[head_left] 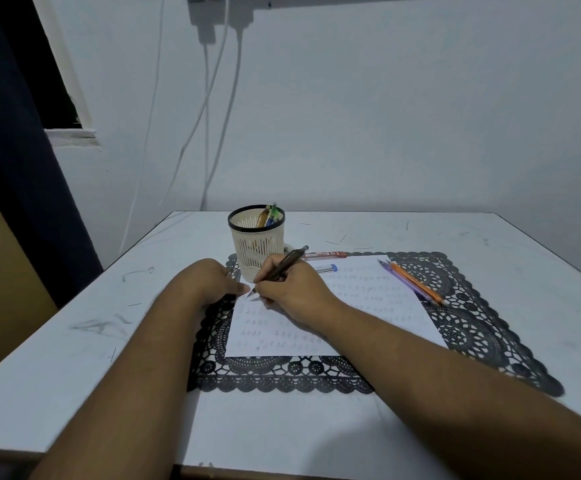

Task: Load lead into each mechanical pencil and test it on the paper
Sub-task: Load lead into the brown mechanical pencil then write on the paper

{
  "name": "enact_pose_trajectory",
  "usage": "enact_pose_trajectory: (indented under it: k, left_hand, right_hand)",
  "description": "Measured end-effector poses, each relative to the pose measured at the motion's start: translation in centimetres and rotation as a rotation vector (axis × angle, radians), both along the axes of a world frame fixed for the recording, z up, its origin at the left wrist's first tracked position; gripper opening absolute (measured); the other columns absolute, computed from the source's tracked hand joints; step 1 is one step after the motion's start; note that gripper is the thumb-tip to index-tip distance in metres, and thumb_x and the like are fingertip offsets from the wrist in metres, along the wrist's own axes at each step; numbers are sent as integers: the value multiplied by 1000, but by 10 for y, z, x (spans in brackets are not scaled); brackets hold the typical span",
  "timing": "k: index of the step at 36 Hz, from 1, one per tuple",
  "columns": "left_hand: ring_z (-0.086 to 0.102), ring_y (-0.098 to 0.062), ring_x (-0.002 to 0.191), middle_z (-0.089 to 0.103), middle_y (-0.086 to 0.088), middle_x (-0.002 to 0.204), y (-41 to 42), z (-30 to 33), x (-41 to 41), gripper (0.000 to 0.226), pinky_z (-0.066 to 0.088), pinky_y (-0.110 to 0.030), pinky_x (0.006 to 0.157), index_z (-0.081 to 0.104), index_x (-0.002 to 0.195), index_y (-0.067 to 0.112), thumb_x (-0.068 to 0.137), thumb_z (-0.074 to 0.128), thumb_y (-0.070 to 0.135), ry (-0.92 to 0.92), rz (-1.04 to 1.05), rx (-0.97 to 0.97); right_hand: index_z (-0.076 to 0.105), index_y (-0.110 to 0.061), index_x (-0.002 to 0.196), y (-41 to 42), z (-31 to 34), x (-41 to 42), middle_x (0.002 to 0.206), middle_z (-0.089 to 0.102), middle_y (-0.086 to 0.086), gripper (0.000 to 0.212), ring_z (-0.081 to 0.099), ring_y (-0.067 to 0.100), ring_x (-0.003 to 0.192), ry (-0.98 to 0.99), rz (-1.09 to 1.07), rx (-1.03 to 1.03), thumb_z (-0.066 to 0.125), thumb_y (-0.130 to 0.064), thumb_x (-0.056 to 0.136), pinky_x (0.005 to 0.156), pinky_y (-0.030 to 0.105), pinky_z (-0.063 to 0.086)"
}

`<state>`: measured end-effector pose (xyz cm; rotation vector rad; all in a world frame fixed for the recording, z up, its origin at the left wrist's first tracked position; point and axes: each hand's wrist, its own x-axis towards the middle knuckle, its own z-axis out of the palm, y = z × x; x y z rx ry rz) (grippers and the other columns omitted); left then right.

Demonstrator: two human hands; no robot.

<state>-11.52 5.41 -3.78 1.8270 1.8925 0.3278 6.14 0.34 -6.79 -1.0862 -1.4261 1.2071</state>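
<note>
My right hand [292,289] grips a dark mechanical pencil [284,266], tilted with its tip down at the upper left corner of the white paper [368,306]. The paper carries rows of faint pencil marks. My left hand [213,278] rests on the left edge of the black lace mat [472,323], fingertips at the paper's corner beside the pencil tip. A purple pencil [405,282] and an orange pencil [417,282] lie side by side at the paper's right edge. A red lead tube [327,255] and a clear tube with a blue cap [327,268] lie behind my right hand.
A cream mesh cup [258,244] with a black rim holds several pens just behind my hands. Loose thin leads [332,242] lie scattered on the white table [74,341]. White cables [213,116] hang down the wall behind.
</note>
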Motion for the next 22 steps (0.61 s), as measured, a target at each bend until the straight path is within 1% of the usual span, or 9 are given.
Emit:
enact_pose_trajectory:
  k: [3,4,6,8,10,12,15,20,22]
  left_hand:
    - [64,-21,85,71,-7,92,2,1,-1,40,46,-32,74,74,95,9,84,81,47,33,17,0]
    - [65,-22,87,72,-8,94,3,0,-2,40,47,-33,75,75,96,9,84,80,46,48,20,0]
    - [65,-22,85,72,-8,93,4,0,-2,39,47,-33,74,74,94,9,85,80,46,67,26,4]
    - [63,-20,80,70,-7,89,5,0,-2,39,46,-33,72,73,92,9,85,80,47,63,38,8]
    - [61,-18,77,69,-6,87,4,0,-2,39,45,-33,72,72,90,9,85,80,46,60,43,10]
    - [60,-19,76,67,-5,84,4,0,-1,38,44,-33,72,69,86,9,86,80,46,66,38,12]
    - [59,-21,76,66,-6,82,3,0,-1,38,44,-33,71,68,83,10,85,81,45,62,36,12]
    - [61,-22,81,68,-7,88,2,1,-2,36,44,-33,73,72,91,8,86,80,43,64,29,3]
    - [60,-21,79,67,-6,86,2,1,-1,37,44,-32,71,71,91,8,87,80,43,65,30,4]
  right_hand:
    - [72,-16,79,3,0,-2,93,71,9,26,67,24,87,32,17,-57,69,8,88,84,37,61]
    - [72,-15,80,3,1,-2,92,71,9,26,67,25,87,35,33,-73,68,10,88,89,40,60]
    - [72,-12,82,3,2,-3,87,70,11,24,66,27,86,30,61,-94,65,11,89,93,43,58]
    - [70,-7,84,4,4,-3,86,68,15,21,65,30,85,27,67,-100,62,11,91,91,43,59]
    - [68,-6,84,4,5,-3,85,67,17,19,64,31,83,24,62,-85,62,10,92,86,41,59]
    - [67,-6,84,4,5,-2,82,66,17,18,64,31,79,23,56,-63,62,9,91,80,38,60]
    - [66,-4,84,2,3,-2,78,62,19,16,61,31,77,35,65,-52,62,10,91,72,36,57]
    - [66,-3,84,1,1,-4,77,60,18,14,57,30,75,0,81,-44,62,9,91,70,36,52]
    - [66,-6,81,3,0,-4,76,61,17,17,58,30,75,0,55,-35,64,7,91,70,37,53]
